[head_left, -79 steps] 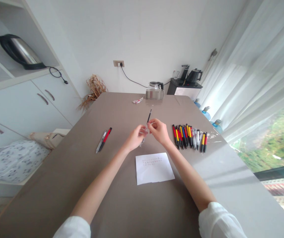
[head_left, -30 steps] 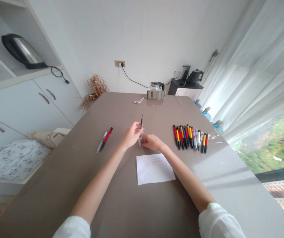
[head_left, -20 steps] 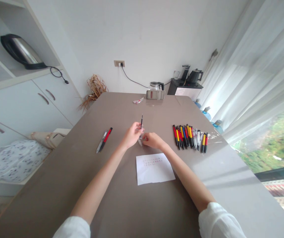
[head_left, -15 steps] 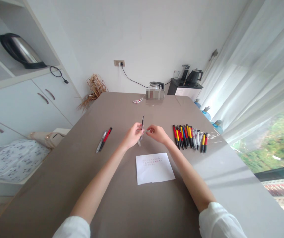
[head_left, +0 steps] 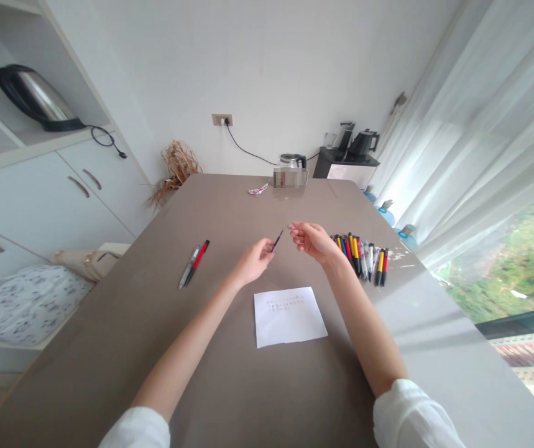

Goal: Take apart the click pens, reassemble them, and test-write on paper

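Note:
My left hand [head_left: 253, 260] is closed around a thin dark pen refill [head_left: 276, 240], which points up and to the right. Just beyond its tip is my right hand [head_left: 311, 239], with thumb and forefinger pinched together. Whatever those fingertips hold, if anything, is too small to make out. Nearer to me lies a white sheet of paper [head_left: 290, 323] with a few lines of handwriting, touched by neither hand. To the right, partly hidden behind my right hand, is a row of several pens [head_left: 355, 252] in yellow, red, black and clear.
On the left of the brown table [head_left: 220, 348] a clear pen [head_left: 189, 266] and a red and black pen [head_left: 198, 261] lie side by side. A glass pot [head_left: 290, 161] and a small red and white packet [head_left: 258, 190] are at the far edge.
My right hand has moved up and right, turning over. The refill now leans right instead of standing nearly upright. A clear piece below my left hand no longer shows.

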`<state>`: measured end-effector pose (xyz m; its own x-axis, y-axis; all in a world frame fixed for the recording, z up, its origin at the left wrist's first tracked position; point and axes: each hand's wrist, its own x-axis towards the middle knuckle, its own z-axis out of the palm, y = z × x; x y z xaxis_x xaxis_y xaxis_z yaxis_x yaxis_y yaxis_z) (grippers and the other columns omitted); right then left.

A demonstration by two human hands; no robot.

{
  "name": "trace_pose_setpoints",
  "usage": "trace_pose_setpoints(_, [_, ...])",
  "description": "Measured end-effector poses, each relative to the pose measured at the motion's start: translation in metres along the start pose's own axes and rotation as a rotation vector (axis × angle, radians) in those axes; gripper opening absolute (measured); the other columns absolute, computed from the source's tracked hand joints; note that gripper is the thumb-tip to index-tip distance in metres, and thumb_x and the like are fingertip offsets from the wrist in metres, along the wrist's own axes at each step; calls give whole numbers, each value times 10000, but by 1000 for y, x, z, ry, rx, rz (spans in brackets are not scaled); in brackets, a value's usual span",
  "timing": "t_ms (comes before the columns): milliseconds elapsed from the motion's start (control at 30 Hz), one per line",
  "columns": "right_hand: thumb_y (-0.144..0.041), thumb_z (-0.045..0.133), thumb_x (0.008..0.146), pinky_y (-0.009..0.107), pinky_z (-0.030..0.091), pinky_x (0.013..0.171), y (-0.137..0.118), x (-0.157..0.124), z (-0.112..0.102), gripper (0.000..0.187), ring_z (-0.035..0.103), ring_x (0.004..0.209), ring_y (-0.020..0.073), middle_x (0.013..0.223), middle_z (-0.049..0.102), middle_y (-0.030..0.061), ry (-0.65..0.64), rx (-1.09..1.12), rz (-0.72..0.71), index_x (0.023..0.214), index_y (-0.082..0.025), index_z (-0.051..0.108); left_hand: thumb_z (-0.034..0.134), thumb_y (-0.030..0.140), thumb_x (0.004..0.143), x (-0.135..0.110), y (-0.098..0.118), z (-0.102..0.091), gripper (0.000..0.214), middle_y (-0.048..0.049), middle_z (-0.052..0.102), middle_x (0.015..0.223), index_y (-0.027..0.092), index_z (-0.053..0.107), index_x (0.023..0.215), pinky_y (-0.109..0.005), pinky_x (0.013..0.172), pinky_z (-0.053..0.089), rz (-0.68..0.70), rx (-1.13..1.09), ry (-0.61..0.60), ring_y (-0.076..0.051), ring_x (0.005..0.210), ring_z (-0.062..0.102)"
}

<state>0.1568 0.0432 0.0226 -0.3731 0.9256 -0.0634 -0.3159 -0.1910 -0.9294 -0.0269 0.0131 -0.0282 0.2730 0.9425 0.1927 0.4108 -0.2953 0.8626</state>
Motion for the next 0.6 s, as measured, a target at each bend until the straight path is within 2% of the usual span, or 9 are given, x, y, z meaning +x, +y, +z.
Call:
trace_pose_setpoints(300, [-303, 604, 681, 154, 353, 364, 0, 1, -1, 214, 455, 451, 43, 604, 546, -8, -14, -27, 75, 783, -118, 575, 470, 291, 769, -1, 0, 0, 252, -67, 596, 950, 203, 482, 1004, -315, 750, 447, 0, 71, -22, -154, 822, 577])
trace_pose_setpoints(600, [-308, 589, 686, 154, 345, 360, 1, 0, -1, 210, 446, 441, 46, 596, 550, -1, -5, -74, 104, 775, -119, 571, 499, 278, 749, -2, 3, 0, 242, -69, 604, 937, 203, 509, 979, -317, 729, 456, -13, -12, -7, -162, 810, 584])
